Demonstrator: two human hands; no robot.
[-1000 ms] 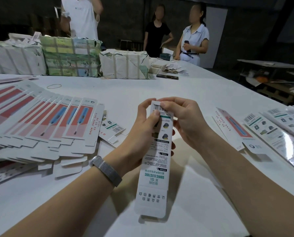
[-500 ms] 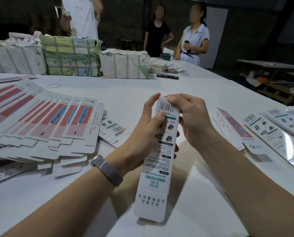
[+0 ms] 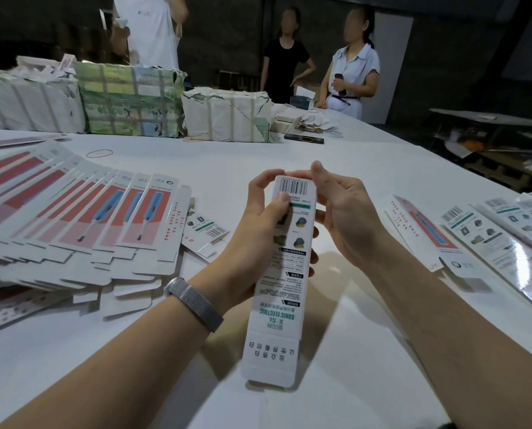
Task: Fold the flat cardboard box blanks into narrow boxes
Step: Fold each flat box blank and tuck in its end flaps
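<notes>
I hold one long narrow white box (image 3: 281, 292) upright above the white table (image 3: 351, 382), printed back side facing me, barcode at its top, bottom flap hanging open. My left hand (image 3: 258, 230) grips its upper left side, thumb across the print just under the barcode. My right hand (image 3: 342, 218) holds the upper right edge, fingers curled over the top end. A fanned stack of flat red-and-blue box blanks (image 3: 82, 224) lies on the left. Several folded boxes (image 3: 487, 239) lie on the right.
Strapped paper-wrapped bundles (image 3: 227, 116) line the table's far side, with a phone (image 3: 303, 138) and loose scraps beside them. A rubber band (image 3: 99, 153) lies near the blanks. Three people stand behind the table. A wrist band sits on my left wrist (image 3: 196, 300).
The box has risen slightly and its top end now shows the full barcode panel. My right-hand fingers have moved over the top end; my left thumb has slid up under the barcode.
</notes>
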